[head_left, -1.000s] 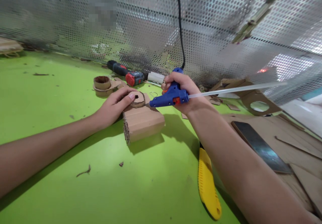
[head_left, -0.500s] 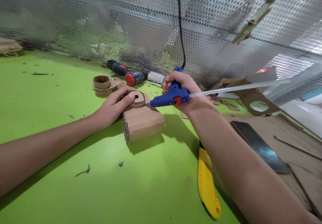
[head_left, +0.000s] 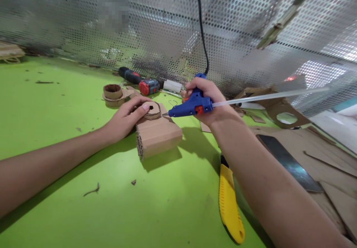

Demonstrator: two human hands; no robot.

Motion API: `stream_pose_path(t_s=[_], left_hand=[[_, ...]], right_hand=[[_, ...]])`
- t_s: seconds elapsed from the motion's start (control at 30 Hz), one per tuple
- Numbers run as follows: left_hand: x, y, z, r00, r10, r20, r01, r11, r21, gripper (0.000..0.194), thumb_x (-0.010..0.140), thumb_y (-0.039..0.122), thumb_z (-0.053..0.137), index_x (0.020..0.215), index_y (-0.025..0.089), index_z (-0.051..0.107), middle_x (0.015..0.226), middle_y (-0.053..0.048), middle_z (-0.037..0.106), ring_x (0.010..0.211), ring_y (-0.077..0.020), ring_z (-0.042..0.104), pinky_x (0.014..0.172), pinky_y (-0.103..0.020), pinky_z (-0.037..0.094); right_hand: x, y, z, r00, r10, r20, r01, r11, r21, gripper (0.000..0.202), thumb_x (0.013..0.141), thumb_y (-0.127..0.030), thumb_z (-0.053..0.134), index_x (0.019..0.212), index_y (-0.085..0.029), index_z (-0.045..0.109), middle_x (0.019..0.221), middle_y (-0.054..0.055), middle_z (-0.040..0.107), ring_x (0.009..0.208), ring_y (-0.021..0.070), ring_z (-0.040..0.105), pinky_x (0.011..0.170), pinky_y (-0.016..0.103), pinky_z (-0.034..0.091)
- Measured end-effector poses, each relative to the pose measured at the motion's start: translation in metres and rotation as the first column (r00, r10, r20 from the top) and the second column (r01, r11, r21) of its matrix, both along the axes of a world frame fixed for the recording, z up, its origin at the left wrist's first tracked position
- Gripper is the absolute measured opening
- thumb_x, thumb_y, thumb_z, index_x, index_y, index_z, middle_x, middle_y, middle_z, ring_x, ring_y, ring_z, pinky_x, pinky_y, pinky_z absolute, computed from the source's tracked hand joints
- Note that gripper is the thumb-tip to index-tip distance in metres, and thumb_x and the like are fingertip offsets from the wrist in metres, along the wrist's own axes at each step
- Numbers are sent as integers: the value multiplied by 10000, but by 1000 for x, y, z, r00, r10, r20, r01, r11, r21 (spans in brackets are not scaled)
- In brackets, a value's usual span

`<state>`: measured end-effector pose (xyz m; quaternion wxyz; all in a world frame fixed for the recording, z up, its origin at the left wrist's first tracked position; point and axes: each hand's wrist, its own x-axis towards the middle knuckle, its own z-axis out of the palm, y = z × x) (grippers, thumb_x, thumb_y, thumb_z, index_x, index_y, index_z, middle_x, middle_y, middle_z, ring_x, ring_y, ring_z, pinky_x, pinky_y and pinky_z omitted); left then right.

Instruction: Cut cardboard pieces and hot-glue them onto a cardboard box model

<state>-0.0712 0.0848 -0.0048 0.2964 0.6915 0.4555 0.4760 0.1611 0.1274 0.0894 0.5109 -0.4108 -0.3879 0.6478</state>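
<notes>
My right hand (head_left: 208, 95) is wrapped round a blue hot glue gun (head_left: 185, 106), with a long clear glue stick (head_left: 259, 97) jutting from its back. The gun's metal nozzle points left, close to the right edge of a round cardboard disc (head_left: 154, 113) with a small dark hole. My left hand (head_left: 131, 114) grips that disc, its thumb on top near the hole; the other fingertips are partly hidden. Under the disc, a thick cardboard block (head_left: 159, 136) with layered corrugated ends rests on the green table (head_left: 111, 211).
A cordless drill (head_left: 142, 82) and a cardboard ring piece (head_left: 113, 94) lie behind my left hand. On the right are a yellow utility knife (head_left: 230, 203), a phone (head_left: 288, 162) and cardboard sheets (head_left: 334, 162). A perforated metal panel (head_left: 156, 25) stands at the back; the gun's black cord (head_left: 201, 25) hangs before it.
The glue gun in my right hand has shifted slightly right, so its nozzle stands a little farther from the disc. My left hand and the cardboard have stayed in place.
</notes>
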Motion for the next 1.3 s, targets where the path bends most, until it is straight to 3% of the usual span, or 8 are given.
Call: stream_pose_path(t_s=[0.33,0.5,0.67,1.03,1.3], left_hand=[[-5,3,-6,1000,-12,-28,13,999,41,435,1060,585,653,1318,254,764,1330,-66,753,1278,-316,662,1138,-423,488],[-4,1,-6,999,-19,-40,21,998,62,457,1051,582,676,1374,268,756,1310,-68,735,1264,-306,647,1109,-417,481],[-4,1,-5,999,-24,-42,26,998,55,432,1044,604,681,1310,274,769,1298,-73,738,1260,-314,650,1116,-438,486],[-5,2,-6,999,-37,-30,39,998,59,445,1029,625,695,1292,276,779,1316,-78,764,1261,-319,669,1136,-456,510],[-5,0,-5,996,-86,15,86,996,-21,466,1022,645,707,1297,275,765,1328,-67,777,1249,-319,697,1094,-427,546]], right_hand=[[8,6,-7,987,160,14,-160,984,81,291,741,-79,737,651,-230,506,586,-29,502,588,110,503,540,212,473],[1,-1,-4,994,112,14,-113,992,55,300,743,-71,722,643,-235,493,585,-20,489,584,123,479,514,225,441],[-2,-4,-4,993,121,4,-121,990,69,327,737,-76,762,655,-237,490,617,-23,475,579,119,476,525,225,462],[-6,-8,0,996,85,-1,-85,996,32,286,784,-45,708,574,-196,587,571,-9,522,568,95,482,520,188,449],[-6,-9,3,997,70,27,-71,997,30,310,803,-41,701,619,-220,529,584,-14,529,556,108,490,519,220,435]])
